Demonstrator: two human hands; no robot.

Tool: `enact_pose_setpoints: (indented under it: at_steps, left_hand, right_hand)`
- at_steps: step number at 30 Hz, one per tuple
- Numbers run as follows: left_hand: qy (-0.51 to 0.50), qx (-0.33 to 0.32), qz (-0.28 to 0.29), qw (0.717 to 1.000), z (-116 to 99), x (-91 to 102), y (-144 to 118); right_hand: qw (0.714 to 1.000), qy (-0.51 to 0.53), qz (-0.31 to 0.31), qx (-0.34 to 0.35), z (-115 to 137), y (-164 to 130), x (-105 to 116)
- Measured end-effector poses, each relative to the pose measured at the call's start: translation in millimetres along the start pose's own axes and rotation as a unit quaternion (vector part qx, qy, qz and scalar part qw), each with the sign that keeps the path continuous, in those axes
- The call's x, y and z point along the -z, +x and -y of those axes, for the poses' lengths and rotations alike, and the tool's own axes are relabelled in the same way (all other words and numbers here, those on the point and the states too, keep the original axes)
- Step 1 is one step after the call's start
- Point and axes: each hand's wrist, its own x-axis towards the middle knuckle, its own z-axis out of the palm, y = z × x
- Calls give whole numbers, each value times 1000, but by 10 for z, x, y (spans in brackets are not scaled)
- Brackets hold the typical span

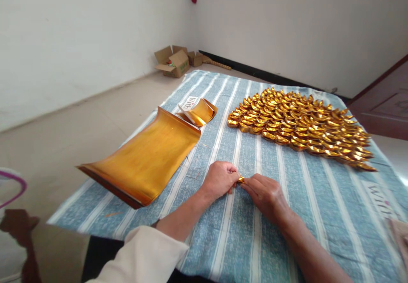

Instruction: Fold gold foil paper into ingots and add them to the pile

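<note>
Both hands meet over the near middle of the table, pinching a small piece of folded gold paper (241,180) between them. My left hand (221,177) closes on its left end with fingers curled. From the other side, my right hand (265,193) grips the right end, its fingers pressed together. Most of the paper is hidden by the fingers. To the left lies a stack of large gold paper sheets (149,155) with curled edges. Behind it rests a smaller curled stack of gold paper (201,113). Rows of folded gold paper ingots (296,121) stand packed together at the right.
A blue and white striped cloth (210,227) covers the table. Open cardboard boxes (177,64) sit on the floor by the far corner. At the left edge are a purple-rimmed object (22,182) and part of another person's hand (19,223). A dark red panel (385,100) stands at right.
</note>
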Motion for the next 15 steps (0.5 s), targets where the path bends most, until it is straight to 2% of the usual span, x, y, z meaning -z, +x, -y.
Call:
enact_pose_setpoints:
  at_steps: [5, 9, 15]
  left_hand:
    - [-3, -6, -38, 999, -12, -27, -77]
    - [-2, -12, -57, 998, -14, -49, -108]
    - [-7, -14, -67, 998, 7, -71, -116]
  right_hand:
    - [996, 7, 12, -92, -11, -13, -45]
    - [985, 63, 3, -164, 32, -18, -64]
    - [940, 182, -11, -288, 183, 20, -42]
